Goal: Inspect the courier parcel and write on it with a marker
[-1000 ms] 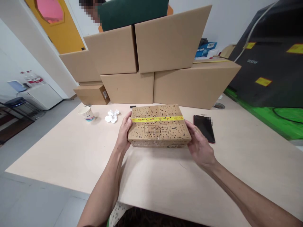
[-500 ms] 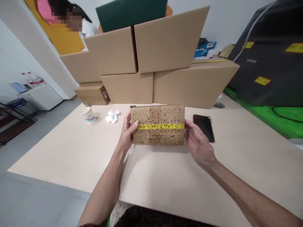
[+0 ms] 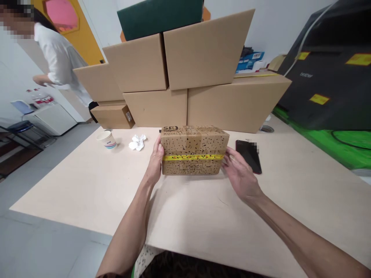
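Between my two hands is a brown cardboard box (image 3: 193, 144) with black specks and a yellow tape strip (image 3: 199, 157) across its near side. Part of its top shows, with black lettering at the far left. My left hand (image 3: 156, 160) presses along the box's left side, thumb up. At the right side my right hand (image 3: 239, 172) has its curled fingers against the box, their tips partly hidden. A dark phone (image 3: 248, 156) lies just beyond my right hand. Crumpled white tissue (image 3: 137, 143) and a paper cup (image 3: 106, 139) are to the left.
Large cardboard boxes (image 3: 156, 108) are stacked along the back of the table (image 3: 72, 189), a dark green box (image 3: 159, 19) on top. A person in a white shirt (image 3: 59, 58) is at the far left. A black covered object (image 3: 327, 77) stands at right.
The speckled box has tilted between my hands, so its top face now shows. Behind the stack, the person has moved left and more of the body is visible.
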`<action>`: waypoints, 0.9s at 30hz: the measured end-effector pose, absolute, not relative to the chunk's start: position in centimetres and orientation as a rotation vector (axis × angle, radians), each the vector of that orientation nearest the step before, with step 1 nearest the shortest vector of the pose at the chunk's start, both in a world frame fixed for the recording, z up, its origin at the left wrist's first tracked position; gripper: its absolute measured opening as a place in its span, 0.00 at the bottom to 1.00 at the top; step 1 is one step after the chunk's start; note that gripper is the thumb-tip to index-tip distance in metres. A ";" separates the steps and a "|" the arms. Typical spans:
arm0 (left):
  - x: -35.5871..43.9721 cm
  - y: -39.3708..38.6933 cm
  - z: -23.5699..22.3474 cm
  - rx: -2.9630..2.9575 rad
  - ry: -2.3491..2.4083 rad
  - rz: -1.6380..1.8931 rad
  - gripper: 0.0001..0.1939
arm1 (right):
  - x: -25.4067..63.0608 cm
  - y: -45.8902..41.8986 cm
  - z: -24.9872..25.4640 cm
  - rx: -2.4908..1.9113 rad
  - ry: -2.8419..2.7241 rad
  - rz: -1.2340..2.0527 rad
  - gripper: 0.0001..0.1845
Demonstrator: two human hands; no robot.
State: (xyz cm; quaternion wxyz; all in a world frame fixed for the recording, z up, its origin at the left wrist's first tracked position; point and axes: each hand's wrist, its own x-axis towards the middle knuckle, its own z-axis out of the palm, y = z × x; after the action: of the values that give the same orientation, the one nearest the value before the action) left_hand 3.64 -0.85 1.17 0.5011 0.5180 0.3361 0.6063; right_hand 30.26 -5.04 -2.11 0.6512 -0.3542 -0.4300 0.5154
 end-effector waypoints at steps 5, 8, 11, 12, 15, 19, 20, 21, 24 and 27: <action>3.1 -1.1 1.2 1.279 0.819 1.350 0.36 | 30.6 -4.7 -2.1 -0.779 -0.974 1.132 0.22; 3.0 -1.0 1.1 1.192 0.888 1.328 0.42 | 30.9 -4.6 -1.9 -0.762 -0.959 1.111 0.21; 3.5 -0.8 0.9 0.999 0.906 1.364 0.47 | 31.0 -4.8 -1.8 -0.773 -0.953 1.117 0.21; 3.8 -0.8 0.8 0.934 0.892 1.377 0.47 | 31.1 -4.9 -1.9 -0.794 -0.955 1.120 0.22; 4.9 -1.1 0.7 0.786 0.866 1.418 0.48 | 31.1 -4.9 -2.6 -0.881 -0.921 1.159 0.28; 6.2 -1.7 0.5 0.697 0.883 1.524 0.48 | 30.8 -4.8 -3.4 -0.891 -0.809 1.295 0.35; 6.5 -1.9 0.5 0.686 0.885 1.546 0.48 | 30.8 -4.8 -3.4 -0.878 -0.802 1.328 0.36; 6.8 -2.0 0.4 0.679 0.889 1.561 0.49 | 30.7 -4.7 -3.3 -0.865 -0.803 1.354 0.36; 7.9 -2.6 -0.2 0.678 0.897 1.574 0.56 | 30.6 -4.7 -2.8 -0.832 -0.796 1.378 0.30; 9.2 -3.4 -0.8 0.707 0.857 1.557 0.60 | 30.5 -4.5 -2.5 -0.785 -0.741 1.363 0.26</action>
State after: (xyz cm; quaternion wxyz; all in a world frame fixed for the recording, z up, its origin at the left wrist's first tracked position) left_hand 9.18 -3.37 -0.79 0.5765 0.3022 0.3661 0.6651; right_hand 30.51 -4.55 -2.50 0.6454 -0.3449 -0.3254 0.5988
